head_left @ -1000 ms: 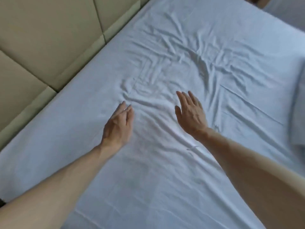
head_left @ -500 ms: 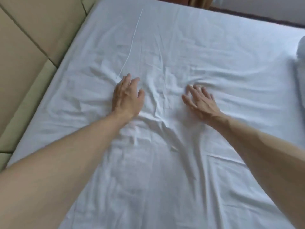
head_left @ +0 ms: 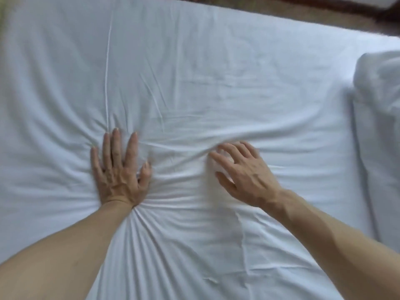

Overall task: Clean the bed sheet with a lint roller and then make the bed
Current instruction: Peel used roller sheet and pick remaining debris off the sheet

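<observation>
With the left hand (head_left: 119,172) pressed flat, fingers spread, and the right hand (head_left: 244,174) splayed on the white bed sheet (head_left: 216,72) beneath both palms, pushing unevenly could bunch the creases (head_left: 177,148) between them into fresh folds instead of smoothing them.

- The bed (head_left: 32,213) fills nearly the whole view, covered by a white bed sheet (head_left: 216,72) that is creased all over
- A long raised fold (head_left: 107,72) runs from 12 o'clock down to the middle fingertips of the left hand
- The left hand (head_left: 119,169) presses flat at 9 o'clock of centre, with wrinkles fanning out from its wrist
- The right hand (head_left: 244,176) rests at 3 o'clock of centre, fingers spread, a ridge of cloth at its fingertips
- A bunched white bedding heap (head_left: 381,105) lies at the 3 o'clock edge
</observation>
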A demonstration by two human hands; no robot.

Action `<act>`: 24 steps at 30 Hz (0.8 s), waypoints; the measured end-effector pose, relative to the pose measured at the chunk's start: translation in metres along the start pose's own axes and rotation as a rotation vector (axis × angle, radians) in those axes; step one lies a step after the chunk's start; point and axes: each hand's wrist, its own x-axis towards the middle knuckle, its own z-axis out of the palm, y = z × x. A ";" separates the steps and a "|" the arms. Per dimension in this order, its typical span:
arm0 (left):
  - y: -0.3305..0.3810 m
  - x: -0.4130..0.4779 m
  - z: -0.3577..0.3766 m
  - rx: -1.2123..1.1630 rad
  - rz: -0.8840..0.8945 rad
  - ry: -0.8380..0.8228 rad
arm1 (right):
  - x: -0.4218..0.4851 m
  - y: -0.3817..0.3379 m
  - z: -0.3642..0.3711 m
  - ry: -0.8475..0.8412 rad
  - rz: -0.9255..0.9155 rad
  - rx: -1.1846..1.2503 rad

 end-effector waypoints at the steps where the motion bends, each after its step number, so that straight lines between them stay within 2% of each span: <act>1: 0.002 0.001 -0.002 -0.010 -0.003 0.008 | 0.007 0.014 -0.017 -0.017 -0.046 -0.038; 3: 0.004 0.004 -0.006 -0.016 -0.001 0.016 | 0.019 0.035 -0.041 -0.035 -0.071 -0.109; 6: 0.005 0.005 -0.007 -0.037 -0.010 0.019 | 0.030 0.045 -0.051 -0.085 0.040 -0.067; 9: 0.004 0.004 -0.003 -0.033 -0.008 0.022 | 0.044 0.033 -0.028 -0.198 0.152 0.051; 11: 0.004 0.002 -0.002 -0.025 0.001 0.035 | 0.049 0.018 -0.002 -0.221 0.161 0.024; 15: 0.001 0.003 -0.002 -0.034 0.023 0.072 | 0.047 0.007 0.036 -0.083 0.226 -0.033; 24: 0.002 0.001 -0.004 0.020 0.057 0.127 | 0.040 0.012 0.063 0.163 0.194 0.022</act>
